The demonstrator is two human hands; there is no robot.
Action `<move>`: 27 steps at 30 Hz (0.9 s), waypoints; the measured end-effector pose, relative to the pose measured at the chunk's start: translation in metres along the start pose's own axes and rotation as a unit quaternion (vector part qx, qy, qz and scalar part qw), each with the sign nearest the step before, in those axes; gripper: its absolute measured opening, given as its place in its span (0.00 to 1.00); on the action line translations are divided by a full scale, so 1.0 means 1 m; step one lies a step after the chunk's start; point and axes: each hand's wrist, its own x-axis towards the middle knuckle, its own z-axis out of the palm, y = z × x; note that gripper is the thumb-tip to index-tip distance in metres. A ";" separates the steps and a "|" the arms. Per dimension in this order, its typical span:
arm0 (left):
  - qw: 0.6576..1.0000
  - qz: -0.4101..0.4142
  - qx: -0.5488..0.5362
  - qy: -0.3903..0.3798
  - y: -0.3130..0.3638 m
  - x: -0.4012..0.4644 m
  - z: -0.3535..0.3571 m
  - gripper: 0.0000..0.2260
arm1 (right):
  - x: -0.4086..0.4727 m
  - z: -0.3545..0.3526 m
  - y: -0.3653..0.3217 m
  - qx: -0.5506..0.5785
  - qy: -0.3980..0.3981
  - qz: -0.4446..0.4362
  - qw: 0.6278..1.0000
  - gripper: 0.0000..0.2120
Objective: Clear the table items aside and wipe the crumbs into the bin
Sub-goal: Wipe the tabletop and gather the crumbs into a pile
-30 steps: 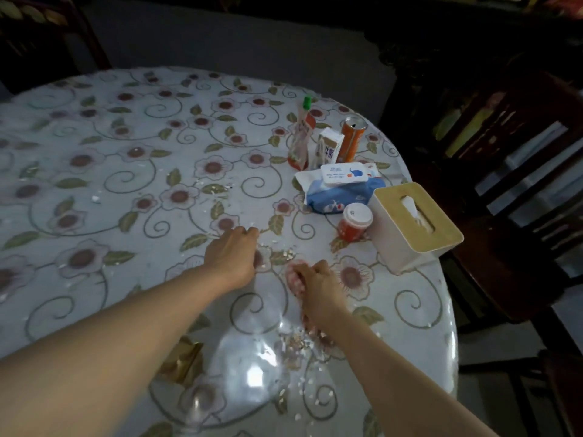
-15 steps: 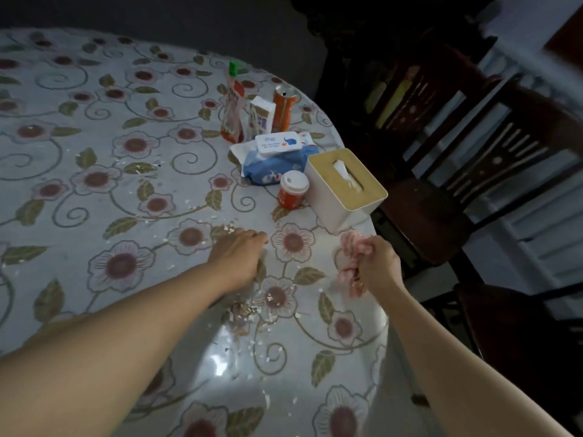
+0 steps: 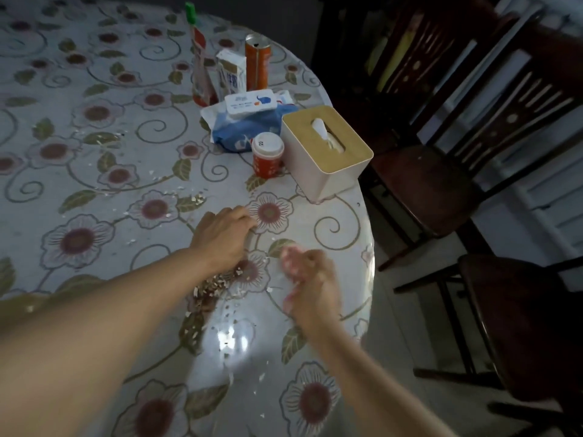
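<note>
Left hand [image 3: 220, 238] cupped knuckles-up on the table [image 3: 94, 171] as a dam behind the crumbs [image 3: 217, 283], right hand [image 3: 310, 279] clutching a pink cloth [image 3: 290, 263] beside that heap, ready for sweeping.

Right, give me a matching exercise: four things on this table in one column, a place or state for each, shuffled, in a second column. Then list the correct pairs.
Things
1. tissue box
2. orange can
3. pink cloth
4. crumb pile

Places or states
A. bunched up in the right hand
B. standing behind the wipes pack, top opened
C. at the table's right edge, a tissue poking from its slot
D. heaped beside the left hand

Pairs: 1-C, 2-B, 3-A, 4-D
</note>
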 end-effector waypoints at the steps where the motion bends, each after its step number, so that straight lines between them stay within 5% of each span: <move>1: 1.000 0.004 0.012 -0.010 -0.001 -0.003 0.001 0.22 | -0.020 0.015 -0.001 -0.005 -0.035 -0.019 0.999 0.20; 4: 0.999 0.007 0.013 -0.031 -0.002 -0.017 -0.002 0.17 | -0.062 0.048 -0.007 -0.121 -0.147 -0.105 0.976 0.21; 8: 0.999 0.002 0.038 -0.020 -0.016 -0.036 -0.015 0.19 | -0.064 0.035 -0.031 0.048 -0.236 -0.055 0.969 0.07; 12: 0.998 -0.039 0.045 -0.011 -0.045 -0.051 -0.015 0.21 | -0.003 -0.002 -0.055 0.168 -0.124 -0.011 0.978 0.13; 16: 0.994 -0.072 0.043 -0.072 -0.064 -0.061 -0.006 0.26 | 0.076 -0.009 -0.038 -0.040 -0.001 0.008 0.999 0.15; 18: 0.996 -0.071 0.025 -0.057 -0.065 -0.060 -0.003 0.27 | 0.091 0.000 -0.022 -0.216 0.043 -0.001 0.975 0.27; 20: 0.997 -0.062 0.008 -0.039 -0.068 -0.058 -0.003 0.27 | 0.080 0.018 -0.019 -0.277 0.088 -0.047 0.956 0.30; 24: 0.999 -0.037 0.003 -0.025 -0.075 -0.061 0.001 0.27 | 0.018 0.061 -0.029 -0.214 0.030 -0.133 0.967 0.24; 27: 0.999 -0.020 0.011 -0.039 -0.077 -0.063 0.001 0.27 | -0.040 0.097 -0.033 -0.235 0.004 -0.205 0.950 0.28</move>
